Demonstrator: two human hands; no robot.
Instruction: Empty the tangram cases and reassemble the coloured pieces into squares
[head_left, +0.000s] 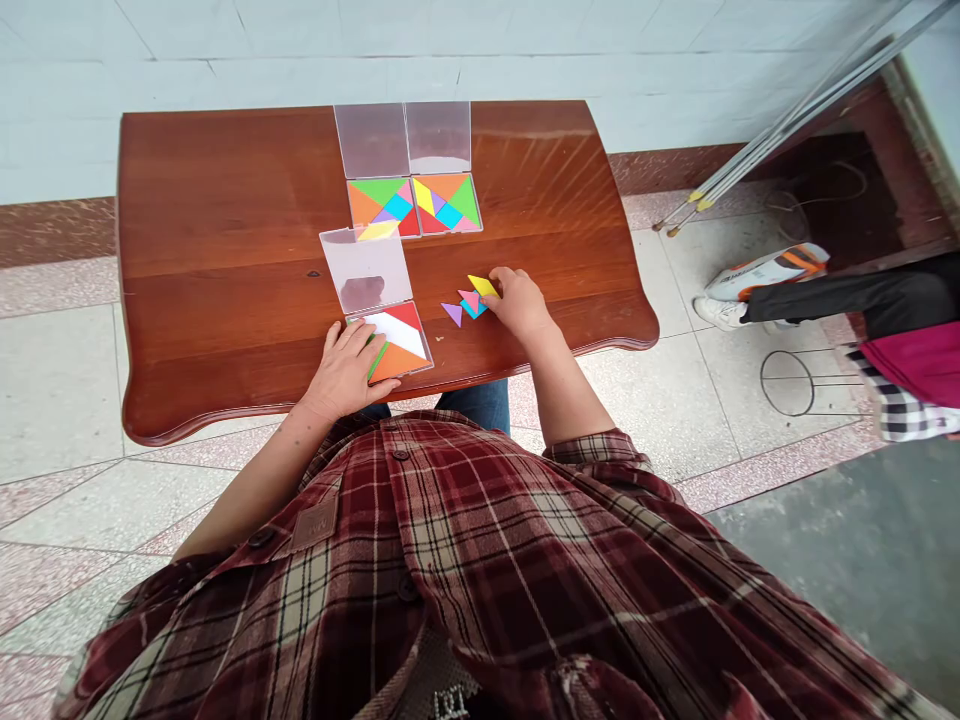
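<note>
My left hand (341, 368) lies over the left side of the near tangram case (431, 362), fingers stretched out and thumb along its front edge. Inside the case a red triangle (405, 314) and an orange triangle (400, 362) border a bare white strip (394, 333). A green piece (378, 362) shows partly beside my fingers. To the right, my right hand (519, 303) has a yellow parallelogram piece (482, 286) between thumb and forefinger. Close under it on the tabletop are a pink piece (469, 299), a blue square (475, 310) and a purple triangle (453, 314).
Two filled tangram cases (380, 207) (447, 203) stand open side by side behind, lids laid back. The near case's clear lid (366, 270) overlaps them slightly. The brown wooden table (225, 250) faces a pale wall. A seated person's leg (825, 305) and metal poles (780, 130) are at right.
</note>
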